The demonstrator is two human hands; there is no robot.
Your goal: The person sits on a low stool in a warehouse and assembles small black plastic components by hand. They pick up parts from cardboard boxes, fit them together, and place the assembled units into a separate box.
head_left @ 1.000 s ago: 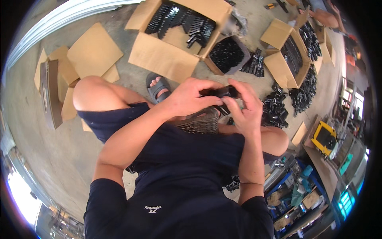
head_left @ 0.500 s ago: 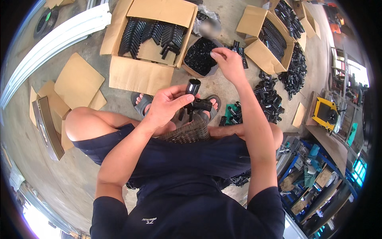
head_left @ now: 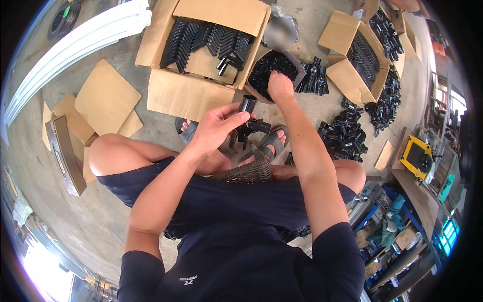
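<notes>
My left hand [head_left: 217,128] grips a shiny black branched pipe connector [head_left: 247,104] by its upright tube, thumb and fingers around it. Its other branches stick out beneath and to the right, above my sandalled feet. Farther off, my right hand [head_left: 280,86] dips into an open box [head_left: 301,75] filled with small black parts [head_left: 264,68]. The fingers there are drawn together, and their tips are hidden, so what they pinch cannot be made out.
A large carton [head_left: 188,100] at the far left holds rows of black connectors; a second carton [head_left: 347,78] stands at right. Loose connectors [head_left: 342,136] lie in piles on the floor. Cardboard sheets [head_left: 108,95] lie left. A woven wicker piece [head_left: 246,173] sits between my legs.
My right hand has moved down and slightly left into the box of small parts. The left hand keeps hold of the connector. The whole view has shifted a little.
</notes>
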